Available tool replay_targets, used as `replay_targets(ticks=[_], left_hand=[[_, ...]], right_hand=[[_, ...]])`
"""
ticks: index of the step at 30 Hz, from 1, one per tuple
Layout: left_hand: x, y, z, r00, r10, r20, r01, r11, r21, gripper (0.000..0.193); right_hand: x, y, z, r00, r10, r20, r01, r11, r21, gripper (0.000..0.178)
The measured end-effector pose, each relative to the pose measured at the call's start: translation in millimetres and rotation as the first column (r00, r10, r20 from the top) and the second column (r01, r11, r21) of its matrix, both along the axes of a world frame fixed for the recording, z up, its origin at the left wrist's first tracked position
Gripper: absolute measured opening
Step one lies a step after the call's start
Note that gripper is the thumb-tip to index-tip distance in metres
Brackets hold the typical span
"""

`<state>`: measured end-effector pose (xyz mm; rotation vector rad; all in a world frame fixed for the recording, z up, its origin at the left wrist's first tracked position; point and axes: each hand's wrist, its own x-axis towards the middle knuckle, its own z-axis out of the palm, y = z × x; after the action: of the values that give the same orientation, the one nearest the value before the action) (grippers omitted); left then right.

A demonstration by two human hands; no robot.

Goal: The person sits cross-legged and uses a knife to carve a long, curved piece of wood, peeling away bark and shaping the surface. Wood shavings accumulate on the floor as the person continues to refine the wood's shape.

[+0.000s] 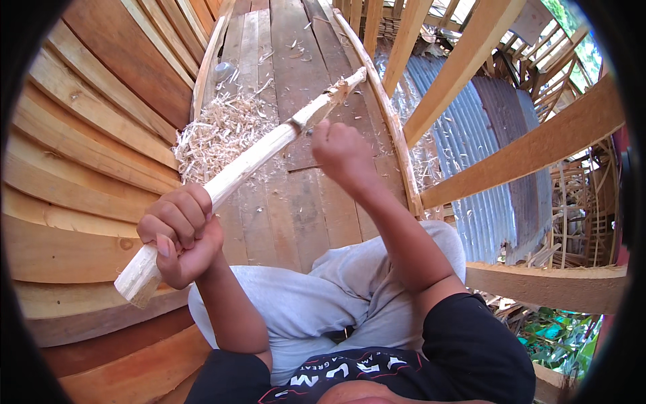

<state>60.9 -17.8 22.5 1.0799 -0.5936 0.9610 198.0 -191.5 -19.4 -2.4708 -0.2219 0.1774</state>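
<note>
The wooden stick (242,168), pale and freshly shaved, runs on a slant from the lower left up toward the upper middle, above a floor of wooden planks (296,202). The left hand (180,236) is wrapped tight around its thick lower end, fingers curled over the top and thumb beneath, with a short stub of the stick sticking out below the fist. The right hand (342,151) is clenched into a fist just beside the stick's upper part, where the bark still shows; something small may be gripped in it, but I cannot tell what. A heap of wood shavings (222,131) lies on the planks under the stick. The person sits in grey trousers (323,296), with curved boards (81,155) rising on the left and corrugated metal sheet (471,141) on the right.
</note>
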Motion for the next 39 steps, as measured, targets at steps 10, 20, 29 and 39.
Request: replay_targets(ticks=[10, 20, 29, 39], left_hand=[[3, 6, 5, 0.983, -0.174, 0.051, 0.164, 0.974, 0.154, 0.031], [3, 5, 0, 0.99, -0.141, 0.016, 0.137, 0.98, 0.145, 0.028], [5, 1, 2, 0.996, -0.082, 0.046, 0.078, 0.994, 0.082, 0.03], [5, 3, 0, 0.995, -0.093, 0.035, 0.09, 0.993, 0.079, 0.032]], right_hand=[[-9, 1, 8, 0.999, -0.005, 0.045, 0.005, 1.0, -0.008, 0.053], [-27, 9, 18, 0.994, 0.05, 0.094, -0.049, 0.999, -0.008, 0.052], [-26, 13, 14, 0.984, 0.086, 0.154, -0.084, 0.996, -0.018, 0.052], [-22, 13, 6, 0.985, 0.054, 0.163, -0.059, 0.998, 0.028, 0.057]])
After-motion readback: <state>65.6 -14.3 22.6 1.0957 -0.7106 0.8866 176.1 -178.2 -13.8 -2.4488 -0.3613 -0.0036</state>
